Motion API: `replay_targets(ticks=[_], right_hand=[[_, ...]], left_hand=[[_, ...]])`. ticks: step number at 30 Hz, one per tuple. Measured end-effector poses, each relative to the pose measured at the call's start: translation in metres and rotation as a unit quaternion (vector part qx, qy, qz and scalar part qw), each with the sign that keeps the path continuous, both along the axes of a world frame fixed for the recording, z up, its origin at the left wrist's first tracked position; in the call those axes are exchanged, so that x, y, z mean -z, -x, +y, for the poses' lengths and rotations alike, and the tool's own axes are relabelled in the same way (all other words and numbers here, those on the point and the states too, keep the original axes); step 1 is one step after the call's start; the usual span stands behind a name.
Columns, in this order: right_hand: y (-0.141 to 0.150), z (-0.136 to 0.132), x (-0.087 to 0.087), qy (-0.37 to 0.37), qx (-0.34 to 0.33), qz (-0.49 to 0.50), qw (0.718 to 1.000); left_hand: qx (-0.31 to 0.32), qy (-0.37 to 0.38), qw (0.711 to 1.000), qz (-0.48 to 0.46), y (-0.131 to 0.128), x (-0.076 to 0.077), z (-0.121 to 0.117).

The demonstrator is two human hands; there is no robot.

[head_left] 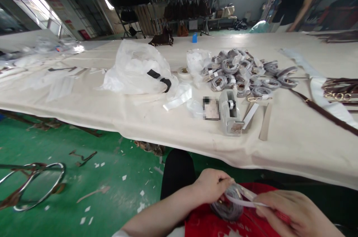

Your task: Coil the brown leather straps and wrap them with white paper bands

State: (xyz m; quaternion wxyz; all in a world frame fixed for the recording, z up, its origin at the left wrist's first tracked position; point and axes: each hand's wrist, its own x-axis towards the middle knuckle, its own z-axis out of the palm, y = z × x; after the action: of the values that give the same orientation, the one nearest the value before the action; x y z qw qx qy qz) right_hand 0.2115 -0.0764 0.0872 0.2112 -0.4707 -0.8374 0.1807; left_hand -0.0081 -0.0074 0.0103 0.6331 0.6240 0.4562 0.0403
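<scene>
**Wrapping a coiled strap over the lap**

Gripping a grey coiled strap (227, 207) in the left hand (212, 185), fingers closing round it, low over the red cloth (207, 224) on the lap. Pinching a white paper strip (246, 199) in the right hand (291, 212), stretching across the coil. Sitting beyond, on the cream table (293, 140): a tape dispenser (231, 112) just beside a pile of wrapped coils (243, 71).

A tape dispenser (231, 112) is sitting on the cloth-covered desk (293, 136), near a pile of wrapped straps (240, 73). A white plastic bag (138, 67) is lying further left. Paper scraps are littering the green floor (69, 155).
</scene>
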Motion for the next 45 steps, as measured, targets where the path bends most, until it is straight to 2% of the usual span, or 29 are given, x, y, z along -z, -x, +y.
replay_targets(ticks=[8, 12, 16, 19, 23, 27, 29, 31, 32, 35, 38, 45], right_hand=[[0.024, -0.002, 0.042, -0.009, 0.043, 0.032, 0.999], [0.027, -0.004, 0.057, 0.020, 0.082, 0.039, 0.996], [0.026, 0.003, 0.060, 0.079, 0.140, 0.093, 0.983], [0.025, 0.013, 0.061, 0.178, 0.170, 0.161, 0.956], [0.016, 0.022, 0.077, 0.304, 0.219, 0.255, 0.892], [0.010, 0.025, 0.100, 0.371, 0.246, 0.265, 0.855], [0.013, 0.027, 0.106, 0.395, 0.241, 0.314, 0.829], [0.019, 0.030, 0.104, 0.396, 0.221, 0.373, 0.810], [0.022, 0.031, 0.101, 0.385, 0.210, 0.391, 0.809], [0.029, 0.032, 0.088, 0.347, 0.193, 0.380, 0.835], [0.030, 0.030, 0.075, 0.335, 0.171, 0.343, 0.861], [0.019, 0.025, 0.056, 0.374, 0.100, 0.325, 0.863]], left_hand=[[0.007, 0.005, 1.000, -0.014, 0.001, 0.002, 0.001], [0.024, -0.105, 0.993, -0.039, 0.002, 0.002, 0.003], [0.056, -0.168, 0.982, -0.069, 0.004, -0.002, 0.004], [0.071, -0.233, 0.967, -0.070, 0.005, -0.004, 0.000], [0.067, -0.284, 0.954, -0.073, 0.005, -0.002, -0.007], [0.089, -0.307, 0.943, -0.092, 0.006, 0.003, -0.010], [0.092, -0.305, 0.943, -0.099, 0.006, 0.006, -0.010], [0.073, -0.293, 0.949, -0.095, 0.006, 0.008, -0.009], [0.060, -0.285, 0.953, -0.087, 0.005, 0.008, -0.008], [0.026, -0.261, 0.964, -0.052, 0.004, 0.010, -0.006], [0.027, -0.243, 0.969, -0.028, 0.002, 0.012, -0.006], [0.007, -0.291, 0.956, -0.046, -0.001, 0.012, -0.013]])
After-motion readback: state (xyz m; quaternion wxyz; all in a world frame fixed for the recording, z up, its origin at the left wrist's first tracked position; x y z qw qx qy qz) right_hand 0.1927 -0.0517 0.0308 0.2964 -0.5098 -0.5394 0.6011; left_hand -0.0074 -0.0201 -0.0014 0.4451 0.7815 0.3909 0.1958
